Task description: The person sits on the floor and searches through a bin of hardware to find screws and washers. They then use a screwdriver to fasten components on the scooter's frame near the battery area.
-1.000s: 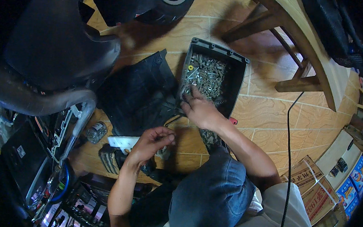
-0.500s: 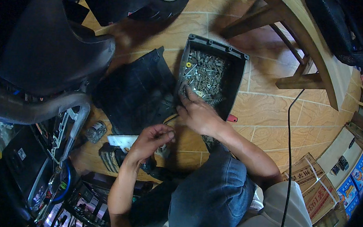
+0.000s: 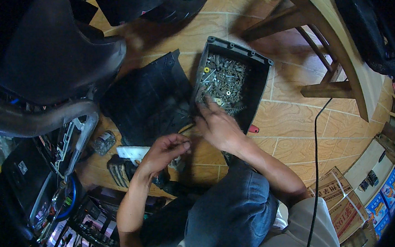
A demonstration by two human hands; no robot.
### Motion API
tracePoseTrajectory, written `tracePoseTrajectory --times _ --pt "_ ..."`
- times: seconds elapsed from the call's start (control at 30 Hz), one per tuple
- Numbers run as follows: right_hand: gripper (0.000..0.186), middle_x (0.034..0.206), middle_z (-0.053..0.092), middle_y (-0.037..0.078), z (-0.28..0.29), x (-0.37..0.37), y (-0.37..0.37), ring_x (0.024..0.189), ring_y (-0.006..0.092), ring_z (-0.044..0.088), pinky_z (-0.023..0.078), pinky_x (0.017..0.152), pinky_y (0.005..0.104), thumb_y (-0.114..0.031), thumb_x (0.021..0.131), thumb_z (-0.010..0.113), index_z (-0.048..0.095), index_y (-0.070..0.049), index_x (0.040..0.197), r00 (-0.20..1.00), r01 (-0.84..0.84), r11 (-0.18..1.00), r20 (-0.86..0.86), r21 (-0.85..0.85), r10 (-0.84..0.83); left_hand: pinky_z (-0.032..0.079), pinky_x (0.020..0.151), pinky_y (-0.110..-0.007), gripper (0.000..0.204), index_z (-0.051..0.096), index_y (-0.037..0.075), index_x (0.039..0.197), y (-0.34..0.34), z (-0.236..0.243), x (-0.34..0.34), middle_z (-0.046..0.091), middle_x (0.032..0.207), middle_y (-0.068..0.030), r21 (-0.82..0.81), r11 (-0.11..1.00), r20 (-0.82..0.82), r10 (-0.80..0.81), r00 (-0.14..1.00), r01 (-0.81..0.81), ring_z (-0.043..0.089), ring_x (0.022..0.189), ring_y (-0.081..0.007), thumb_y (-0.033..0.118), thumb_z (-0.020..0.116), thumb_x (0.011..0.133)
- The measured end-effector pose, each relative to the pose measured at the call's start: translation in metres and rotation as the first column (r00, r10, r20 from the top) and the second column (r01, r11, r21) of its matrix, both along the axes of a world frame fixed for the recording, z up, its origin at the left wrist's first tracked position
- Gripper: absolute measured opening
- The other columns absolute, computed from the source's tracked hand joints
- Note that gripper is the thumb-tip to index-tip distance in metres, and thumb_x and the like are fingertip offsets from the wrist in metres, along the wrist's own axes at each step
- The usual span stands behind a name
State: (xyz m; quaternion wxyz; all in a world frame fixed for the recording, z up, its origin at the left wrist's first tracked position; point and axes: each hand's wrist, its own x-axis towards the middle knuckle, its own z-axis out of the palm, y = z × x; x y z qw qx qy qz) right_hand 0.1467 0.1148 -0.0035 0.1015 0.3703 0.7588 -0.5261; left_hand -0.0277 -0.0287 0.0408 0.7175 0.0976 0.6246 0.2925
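Note:
A black plastic bin [image 3: 254, 97] on the floor holds a heap of loose screws, bolts, washers and other small metal parts [image 3: 229, 78]. Over its near left side reaches my right hand [image 3: 220, 127], fingers stretched down and apart, their tips at the screws; nothing shows in its grasp. Nearer and to the left, my left hand [image 3: 164, 152] hovers outside the bin with fingers curled and thumb drawn toward them. Whatever it may pinch is too small to make out. A dark plastic panel [image 3: 147, 98] lies left of the bin, beyond my left hand.
A motorbike's dark bodywork and pipe [image 3: 44, 116] fill the left. A clear jar [image 3: 104, 142] and a white piece [image 3: 132, 152] lie near my left forearm. A red handle [image 3: 253, 128] pokes out beside the bin. Wooden furniture [image 3: 328, 90], a black cable [image 3: 316, 153] and cardboard boxes [image 3: 337, 200] stand right.
My right hand has shifted very slightly, its fingers still at the screws in the bin. The left hand has hardly moved.

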Motion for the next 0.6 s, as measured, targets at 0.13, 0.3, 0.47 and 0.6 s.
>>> tracePoseTrajectory --times 0.13,0.3,0.47,0.6 --pt "0.062 0.159 0.026 0.037 0.001 0.002 -0.001 0.143 0.0498 0.036 0.034 0.118 0.0476 -0.031 0.100 0.055 0.042 0.002 0.151 0.995 0.076 0.993 0.057 0.095 -0.082 0.050 0.086 -0.026 0.024 0.068 0.002 0.118 0.001 0.000 -0.003 0.072 0.103 -0.0038 -0.028 0.997 -0.043 -0.072 0.996 0.071 0.067 0.096 -0.0115 0.017 0.069 0.099" --pt "0.072 0.154 0.026 0.043 -0.020 -0.007 0.039 0.144 0.0563 0.027 0.030 0.120 0.0539 -0.030 0.093 0.064 0.037 0.008 0.148 0.939 0.280 0.895 0.094 0.346 -0.330 0.050 0.083 -0.026 0.026 0.068 0.003 0.119 -0.002 -0.002 -0.003 0.072 0.104 -0.0032 0.008 0.998 -0.043 -0.062 0.997 0.063 0.066 0.097 -0.0111 0.019 0.070 0.098" --pt "0.067 0.154 0.028 0.040 -0.052 -0.027 0.046 0.144 0.0556 0.028 0.031 0.119 0.0530 -0.028 0.091 0.062 0.044 0.009 0.143 0.947 0.189 0.938 0.199 0.290 -0.252 0.050 0.086 -0.028 0.027 0.069 0.003 0.119 0.000 -0.006 -0.002 0.072 0.105 -0.0027 -0.060 0.997 -0.017 -0.059 0.998 0.058 0.066 0.098 -0.0116 0.018 0.071 0.097" --pt "0.057 0.155 0.030 0.037 -0.050 -0.023 0.023 0.144 0.0538 0.030 0.033 0.118 0.0527 -0.029 0.092 0.060 0.055 0.007 0.135 0.988 -0.008 0.956 0.147 0.292 -0.036 0.049 0.087 -0.027 0.026 0.069 0.003 0.119 0.002 -0.007 -0.001 0.072 0.105 -0.0027 -0.056 0.996 -0.016 -0.063 0.998 0.062 0.065 0.099 -0.0113 0.017 0.071 0.097"
